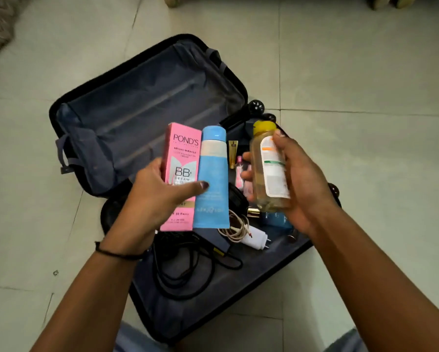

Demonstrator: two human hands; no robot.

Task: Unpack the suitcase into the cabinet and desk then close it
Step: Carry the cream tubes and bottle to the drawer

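Behind left hand (157, 199), pink box (181, 153) midsection hidden; blue tube (212, 174) print blurred.

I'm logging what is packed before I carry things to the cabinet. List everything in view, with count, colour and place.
suitcase: one, black with grey-blue lining, open on the floor
pink box: one, pink, in the left hand
blue tube: one, light blue, beside it in that hand
bottle: one, clear with yellow cap, in the right hand
charger: one, white, in the suitcase's near half
black cable: one, black, looped in the near half
gold tube: one, gold, in the near half
floor: one, pale tiles, under the suitcase
left hand: one, holding box and tube
right hand: one, gripping the bottle
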